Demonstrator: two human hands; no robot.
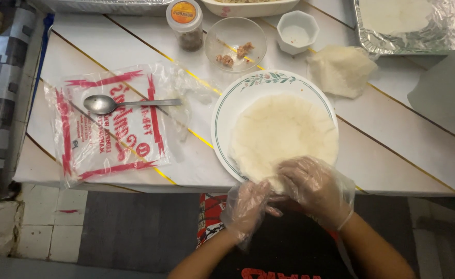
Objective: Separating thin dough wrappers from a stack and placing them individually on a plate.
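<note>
A round pale wrapper sheet (281, 132) lies on a white plate (226, 111) with a green rim line and leaf pattern. Both my hands wear clear plastic gloves. My left hand (250, 204) and my right hand (312, 186) meet at the near edge of the wrapper, fingers pinching its edge over the plate's near rim. What lies between the fingers is partly hidden by the gloves.
A metal spoon (106, 103) rests on an empty clear bag with red print (108, 142). Farther back stand a spice jar (186, 23), a glass bowl with bits of filling (236, 37), a small white cup (297, 31), a folded wrapper (341, 70) and a foil tray (444, 33).
</note>
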